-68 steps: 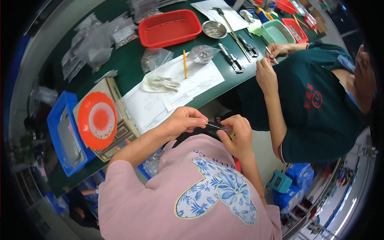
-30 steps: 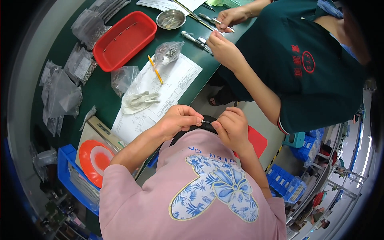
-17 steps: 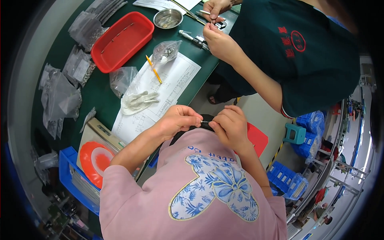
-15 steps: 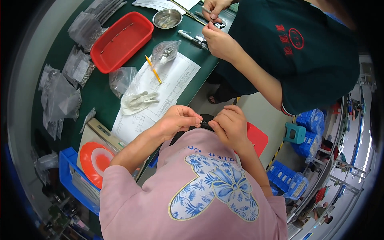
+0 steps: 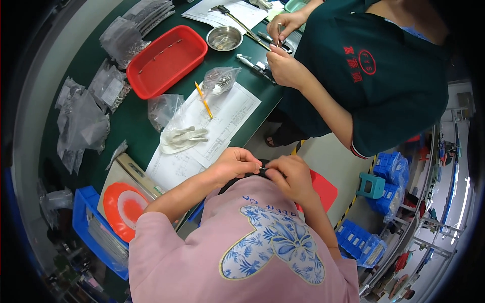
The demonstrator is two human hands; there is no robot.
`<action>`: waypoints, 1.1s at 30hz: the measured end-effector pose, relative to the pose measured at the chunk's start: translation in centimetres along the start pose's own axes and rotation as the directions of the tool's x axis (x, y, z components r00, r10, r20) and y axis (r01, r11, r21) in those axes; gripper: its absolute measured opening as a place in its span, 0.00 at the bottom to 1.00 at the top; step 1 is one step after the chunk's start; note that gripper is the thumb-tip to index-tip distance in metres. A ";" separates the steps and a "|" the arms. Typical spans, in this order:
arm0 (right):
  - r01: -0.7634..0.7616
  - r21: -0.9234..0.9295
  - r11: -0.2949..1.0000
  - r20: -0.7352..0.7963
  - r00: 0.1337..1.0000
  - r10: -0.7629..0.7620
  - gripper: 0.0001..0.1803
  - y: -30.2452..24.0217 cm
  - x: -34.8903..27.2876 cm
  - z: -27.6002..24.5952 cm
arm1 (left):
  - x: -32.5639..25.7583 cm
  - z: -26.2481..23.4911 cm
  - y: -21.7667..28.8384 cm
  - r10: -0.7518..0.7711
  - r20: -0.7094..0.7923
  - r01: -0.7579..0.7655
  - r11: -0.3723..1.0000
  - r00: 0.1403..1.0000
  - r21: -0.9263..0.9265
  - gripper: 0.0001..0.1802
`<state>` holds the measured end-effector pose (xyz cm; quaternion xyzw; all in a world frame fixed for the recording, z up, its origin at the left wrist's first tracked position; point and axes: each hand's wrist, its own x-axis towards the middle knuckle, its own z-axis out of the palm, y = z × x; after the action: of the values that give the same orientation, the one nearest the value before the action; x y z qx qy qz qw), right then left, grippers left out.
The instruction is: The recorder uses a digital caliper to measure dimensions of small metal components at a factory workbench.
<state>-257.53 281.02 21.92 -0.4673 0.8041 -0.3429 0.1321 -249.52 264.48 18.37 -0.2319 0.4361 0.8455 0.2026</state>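
Observation:
Close in front of my body, my left hand [image 5: 236, 165] pinches a small metal part [image 5: 262, 168] between thumb and fingertips. My right hand [image 5: 291, 177] is closed at the other end of it, thumb against fingers. The part is too small for its kind to be made out. On the green table beyond my left hand, a white glove [image 5: 183, 139] lies on printed drawing sheets [image 5: 222, 132]. A yellow pencil [image 5: 204, 100] rests on the sheets beside a clear bag of small metal parts [image 5: 221, 81].
A co-worker [image 5: 374, 76] stands at the far right, both hands on a thin tool. A red tray [image 5: 166, 60], metal bowl [image 5: 224, 39] and caliper [image 5: 237, 22] occupy the far table. Bagged parts [image 5: 83, 126] line the left; a scale bearing an orange-red dish [image 5: 121, 209] sits nearer.
The view has shifted, so the table things appear lower and further right. My hands have come closer together around the small part. The co-worker's hands have moved slightly.

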 end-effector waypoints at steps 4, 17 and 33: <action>-0.050 0.009 0.999 0.031 0.998 0.049 0.07 -0.5 0.2 0.2 | 0.3 -0.4 -0.5 0.002 0.032 -0.004 0.999 0.999 0.043 0.06; -0.199 0.051 0.979 0.166 0.968 0.188 0.06 0.4 -0.1 2.0 | 0.4 -0.8 -0.6 0.016 -0.003 -0.016 0.997 1.000 0.073 0.07; -0.213 -0.051 0.976 0.233 0.947 0.219 0.10 -0.4 1.4 1.6 | 0.9 -1.7 -0.8 -0.002 -0.011 0.003 0.999 1.000 0.042 0.06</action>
<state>-257.17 279.03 21.18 -0.4156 0.8330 -0.2581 0.2583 -249.41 263.64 16.48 -0.2329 0.4546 0.8347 0.2060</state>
